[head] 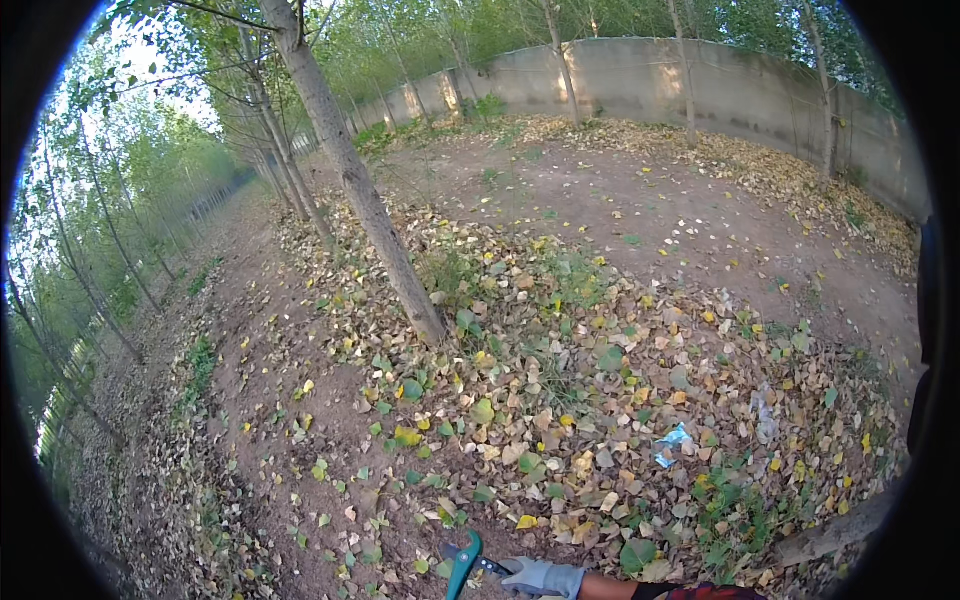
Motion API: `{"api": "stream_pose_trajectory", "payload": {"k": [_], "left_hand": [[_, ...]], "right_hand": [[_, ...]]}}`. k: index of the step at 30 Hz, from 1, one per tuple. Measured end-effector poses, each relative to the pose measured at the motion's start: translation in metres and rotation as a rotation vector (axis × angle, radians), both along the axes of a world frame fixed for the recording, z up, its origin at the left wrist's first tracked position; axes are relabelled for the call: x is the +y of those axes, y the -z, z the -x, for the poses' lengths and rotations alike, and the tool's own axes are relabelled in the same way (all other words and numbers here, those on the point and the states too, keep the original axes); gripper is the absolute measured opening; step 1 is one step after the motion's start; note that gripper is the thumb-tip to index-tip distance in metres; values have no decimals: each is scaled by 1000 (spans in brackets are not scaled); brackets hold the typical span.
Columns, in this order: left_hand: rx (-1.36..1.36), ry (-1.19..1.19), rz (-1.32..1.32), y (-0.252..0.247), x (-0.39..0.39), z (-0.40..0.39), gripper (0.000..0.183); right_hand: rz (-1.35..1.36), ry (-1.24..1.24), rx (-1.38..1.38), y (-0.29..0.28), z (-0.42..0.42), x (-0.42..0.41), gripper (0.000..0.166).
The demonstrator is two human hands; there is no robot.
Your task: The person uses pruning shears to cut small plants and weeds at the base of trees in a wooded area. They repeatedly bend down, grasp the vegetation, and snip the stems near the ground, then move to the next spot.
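At the bottom edge of the head view, my right hand [541, 577] wears a light grey work glove and is closed on a hand cutter [464, 561]. The cutter has a teal hooked jaw and a dark part with rivets running to the glove; its lower end is cut off by the frame. Below it lies bare soil with scattered leaves. My left hand is out of view. Before me a slim tree trunk [367, 199] leans across the view, rising from fallen leaves [525, 360].
A fallen log [840, 531] lies at the lower right. A crumpled pale-blue scrap [675, 436] rests among the leaves. A dirt path [637, 202] curves behind, bounded by a concrete wall [622, 82]. Rows of thin trees [289, 161] stand at the left.
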State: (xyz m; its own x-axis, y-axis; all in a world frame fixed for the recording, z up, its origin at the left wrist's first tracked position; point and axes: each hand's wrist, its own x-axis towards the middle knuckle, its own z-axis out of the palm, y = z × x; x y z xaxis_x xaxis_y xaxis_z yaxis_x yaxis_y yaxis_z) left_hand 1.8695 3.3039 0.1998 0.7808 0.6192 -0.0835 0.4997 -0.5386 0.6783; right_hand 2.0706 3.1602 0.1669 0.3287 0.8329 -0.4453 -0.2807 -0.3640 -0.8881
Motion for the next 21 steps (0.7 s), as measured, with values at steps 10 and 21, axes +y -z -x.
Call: {"api": "stream_pose_trajectory", "payload": {"k": [10,21], "left_hand": [[-270,-204,590,-12,78,-130,16],[-212,232,384,-49,188,-221,25]], "right_hand": [[-229,338,90,32,-70,124,33],[-236,372,594,-54,-157,129,30]]}}
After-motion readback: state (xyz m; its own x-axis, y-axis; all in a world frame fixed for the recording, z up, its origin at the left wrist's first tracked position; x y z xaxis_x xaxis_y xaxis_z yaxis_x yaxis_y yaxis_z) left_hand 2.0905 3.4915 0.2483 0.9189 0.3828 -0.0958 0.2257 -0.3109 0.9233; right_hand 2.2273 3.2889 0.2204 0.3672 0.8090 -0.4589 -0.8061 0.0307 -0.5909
